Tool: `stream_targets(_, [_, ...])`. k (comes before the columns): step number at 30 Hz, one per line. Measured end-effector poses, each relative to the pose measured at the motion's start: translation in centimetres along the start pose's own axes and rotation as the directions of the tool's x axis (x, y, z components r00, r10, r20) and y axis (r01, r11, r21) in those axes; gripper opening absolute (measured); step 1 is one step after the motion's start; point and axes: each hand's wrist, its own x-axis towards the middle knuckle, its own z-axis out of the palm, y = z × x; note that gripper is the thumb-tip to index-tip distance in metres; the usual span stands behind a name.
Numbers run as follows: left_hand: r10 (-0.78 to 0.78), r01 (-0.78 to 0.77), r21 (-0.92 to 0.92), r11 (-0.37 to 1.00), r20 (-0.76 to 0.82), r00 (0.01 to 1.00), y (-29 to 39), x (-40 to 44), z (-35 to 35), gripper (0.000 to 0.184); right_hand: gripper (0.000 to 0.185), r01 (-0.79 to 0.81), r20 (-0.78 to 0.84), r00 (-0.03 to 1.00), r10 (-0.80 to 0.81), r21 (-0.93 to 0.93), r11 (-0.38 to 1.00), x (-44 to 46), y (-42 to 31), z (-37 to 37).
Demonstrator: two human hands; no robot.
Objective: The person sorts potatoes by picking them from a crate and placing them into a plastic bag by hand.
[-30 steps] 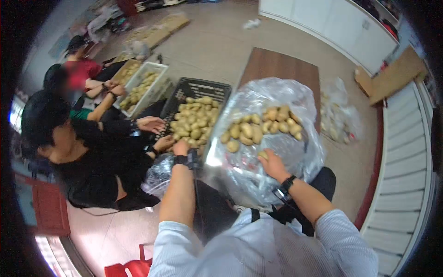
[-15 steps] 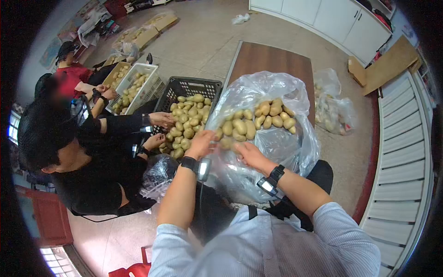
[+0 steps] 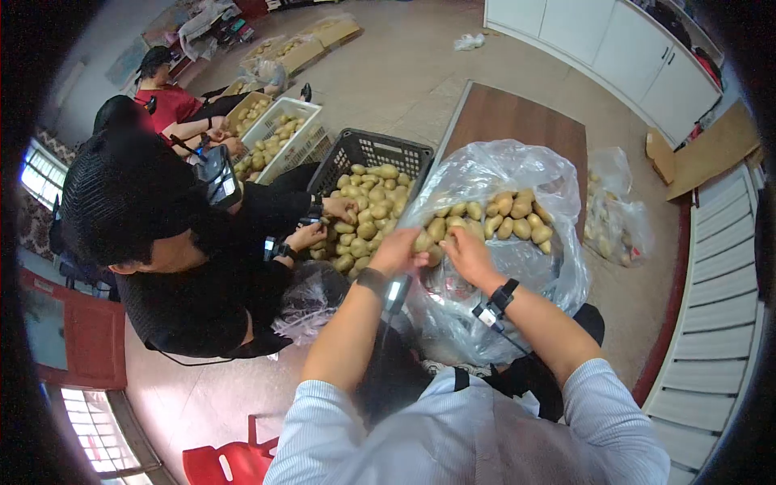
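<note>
Several potatoes [image 3: 521, 217] lie in a row on a clear plastic bag [image 3: 517, 279], spread over a brown table [image 3: 517, 121]. My left hand [image 3: 400, 252] is at the bag's left edge, fingers bent beside the nearest potatoes; whether it holds one is unclear. Just right of it, my right hand [image 3: 469, 255] has its fingertips curled down at the row's near side, touching a potato that they partly hide. A black crate [image 3: 385, 145] full of potatoes stands left of the bag.
A co-worker in black [image 3: 202, 267] has both hands at the black crate's left side. Beyond are a white crate [image 3: 311, 121] with potatoes and a person in red [image 3: 174, 105]. Bagged potatoes [image 3: 618, 230] lie on the floor at right. A red stool [image 3: 234, 462] stands at lower left.
My left hand has gone from the black crate to the bag's left edge. My right hand has moved up to the potato row. The co-worker's hands remain at the crate.
</note>
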Motion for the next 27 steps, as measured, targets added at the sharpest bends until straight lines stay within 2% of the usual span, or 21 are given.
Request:
stream_targets(2, [0.058,-0.074,-0.093,0.993,-0.173,0.983,-0.2,0.7,-0.8,0.037,0.036,0.215,-0.051,0.962,-0.268,-0.464,0.859,0.4,1.0,-0.7])
stream_targets(3, [0.321,-0.306,0.522,0.796,0.063,0.945,-0.6,1.3,-2.6,0.036,0.047,0.182,0.007,0.980,-0.201,-0.456,0.871,0.9,2.1,-0.6])
stream_targets(4, [0.544,-0.469,0.855,0.219,0.292,0.786,-0.3,1.2,-3.5,0.035,0.047,0.178,0.003,0.980,-0.198,-0.457,0.872,0.9,2.0,-0.9])
stream_targets(5, [0.423,-0.338,0.479,0.810,-0.078,0.903,-0.3,1.5,-3.5,0.034,0.051,0.203,0.001,0.973,-0.231,-0.477,0.855,0.6,1.9,-1.1])
stream_targets(6, [0.069,-0.122,-0.178,0.977,-0.276,0.959,0.1,1.3,-3.0,0.033,0.055,0.228,0.000,0.965,-0.263,-0.498,0.837,0.5,1.8,-1.3])
stream_targets(8, [0.044,-0.100,-0.207,0.973,-0.259,0.965,-0.5,2.6,-5.6,0.032,0.051,0.228,0.017,0.966,-0.257,-0.519,0.824,0.8,1.9,-1.3])
stream_targets(9, [0.148,-0.177,-0.084,0.981,-0.274,0.950,-0.8,2.7,-6.4,0.032,0.047,0.234,0.038,0.966,-0.254,-0.538,0.810,1.0,2.0,-1.3])
stream_targets(10, [0.346,-0.281,0.319,0.905,-0.169,0.923,-1.1,2.5,-7.3,0.032,0.047,0.228,0.035,0.968,-0.250,-0.541,0.809,1.2,2.8,-1.0])
stream_targets(11, [0.535,-0.325,0.748,0.579,-0.049,0.843,-1.4,2.4,-8.1,0.033,0.049,0.235,0.030,0.963,-0.267,-0.575,0.783,1.4,3.5,-0.6])
stream_targets(12, [0.687,-0.281,0.938,0.204,0.068,0.723,-1.7,2.2,-9.0,0.033,0.050,0.242,0.027,0.958,-0.284,-0.608,0.757,1.3,4.2,-0.3])
stream_targets(13, [0.497,-0.291,0.523,0.801,-0.311,0.810,-0.6,1.7,-8.0,0.034,0.051,0.225,0.030,0.965,-0.259,-0.600,0.768,1.2,4.1,-0.2])
stream_targets(14, [0.374,-0.265,0.312,0.912,-0.370,0.851,-0.4,1.5,-7.6,0.034,0.051,0.219,0.032,0.968,-0.250,-0.601,0.769,1.0,3.9,-0.2])
stream_targets(16, [0.105,-0.206,-0.172,0.963,-0.466,0.879,-0.6,1.9,-7.7,0.033,0.044,0.211,0.094,0.976,-0.196,-0.625,0.752,0.6,2.8,-0.4])
stream_targets(18, [0.137,-0.219,-0.137,0.966,-0.446,0.885,-0.7,2.1,-8.0,0.033,0.035,0.186,0.113,0.982,-0.149,-0.655,0.732,0.5,3.1,0.2])
stream_targets(20, [0.137,-0.219,-0.139,0.966,-0.441,0.887,-0.8,2.3,-8.3,0.033,0.028,0.288,0.155,0.949,-0.276,-0.786,0.548,-0.2,3.3,0.6])
stream_targets(21, [0.524,-0.301,0.572,0.763,-0.275,0.806,-2.0,3.2,-10.9,0.032,0.028,0.288,0.158,0.949,-0.273,-0.785,0.548,-0.7,3.5,0.7])
stream_targets(23, [0.678,-0.268,0.954,0.132,0.110,0.726,-2.3,3.0,-10.9,0.032,0.026,0.271,0.093,0.939,-0.330,-0.792,0.547,-1.8,3.9,1.0])
stream_targets(24, [0.482,-0.255,0.563,0.786,-0.300,0.824,-0.7,2.1,-8.3,0.031,0.026,0.271,0.095,0.940,-0.328,-0.792,0.547,-2.1,4.1,1.0])
stream_targets(25, [0.272,-0.200,0.216,0.956,-0.385,0.882,-0.2,1.9,-7.8,0.030,0.027,0.257,0.096,0.953,-0.287,-0.760,0.597,-2.5,4.1,1.1])
stream_targets(26, [0.047,-0.137,-0.170,0.976,-0.450,0.892,0.2,1.8,-7.3,0.029,0.028,0.242,0.104,0.964,-0.245,-0.724,0.646,-2.8,4.2,1.1])
stream_targets(27, [0.067,-0.155,-0.172,0.973,-0.431,0.900,-0.2,2.2,-8.1,0.028,0.028,0.251,0.113,0.962,-0.248,-0.722,0.645,-3.3,3.9,0.8])
